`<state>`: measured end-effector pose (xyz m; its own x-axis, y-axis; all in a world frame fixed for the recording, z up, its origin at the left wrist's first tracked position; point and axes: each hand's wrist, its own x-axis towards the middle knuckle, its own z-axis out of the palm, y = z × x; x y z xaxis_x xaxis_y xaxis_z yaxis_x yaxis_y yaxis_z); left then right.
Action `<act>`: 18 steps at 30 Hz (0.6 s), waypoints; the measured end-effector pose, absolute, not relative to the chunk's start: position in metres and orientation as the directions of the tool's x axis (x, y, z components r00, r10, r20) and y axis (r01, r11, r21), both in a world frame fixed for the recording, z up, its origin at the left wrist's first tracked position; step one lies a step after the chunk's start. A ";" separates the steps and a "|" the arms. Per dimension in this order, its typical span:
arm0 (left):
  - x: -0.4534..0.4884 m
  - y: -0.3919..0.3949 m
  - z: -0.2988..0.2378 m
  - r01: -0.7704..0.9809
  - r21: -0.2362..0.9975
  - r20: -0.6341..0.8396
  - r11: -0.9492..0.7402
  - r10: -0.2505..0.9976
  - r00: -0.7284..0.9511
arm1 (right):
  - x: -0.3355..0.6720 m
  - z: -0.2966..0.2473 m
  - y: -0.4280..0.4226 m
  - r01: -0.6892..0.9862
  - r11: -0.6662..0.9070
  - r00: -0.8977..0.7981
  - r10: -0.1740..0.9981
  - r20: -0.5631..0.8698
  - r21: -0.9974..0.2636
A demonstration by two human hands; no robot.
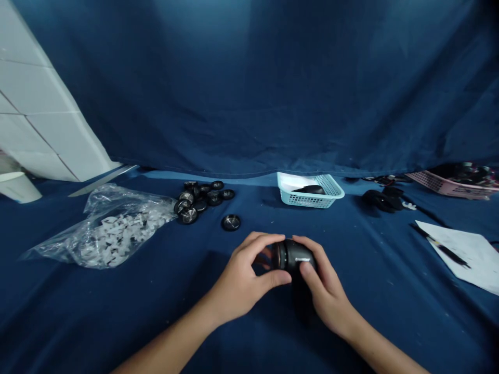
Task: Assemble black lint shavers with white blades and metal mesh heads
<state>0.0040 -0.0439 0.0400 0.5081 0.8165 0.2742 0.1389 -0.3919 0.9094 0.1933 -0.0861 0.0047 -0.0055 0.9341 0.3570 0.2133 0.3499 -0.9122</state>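
In front of me is a black handheld device with a rounded head, white lettering and a darker part hanging below it. My right hand is closed around its right side, the thumb pressed beside the lettering. My left hand grips the round end cap on the device's left side between thumb and fingers. A narrow gap shows between cap and body. Past my left hand lies a single round black cap, its shiny inside facing up. Several similar caps are heaped behind it.
A clear plastic bag of small white and black pieces lies left. A light blue basket with a black part stands at the back. Rightward are black parts, white paper with a dark pen-like tool, and a pink basket.
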 end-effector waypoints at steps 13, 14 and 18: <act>0.002 -0.051 0.043 0.414 0.697 0.435 -0.585 0.805 0.404 | 0.180 0.019 -0.088 -0.291 -0.124 0.012 0.991 -0.134 -0.949; 0.002 -0.050 0.043 0.422 0.724 0.378 -0.546 0.825 0.420 | 0.181 0.020 -0.088 -0.288 -0.137 0.009 0.989 -0.145 -0.948; -0.001 -0.049 0.046 0.348 0.759 0.334 -0.550 0.788 0.517 | 0.183 0.023 -0.086 -0.369 -0.206 -0.068 0.979 -0.195 -0.906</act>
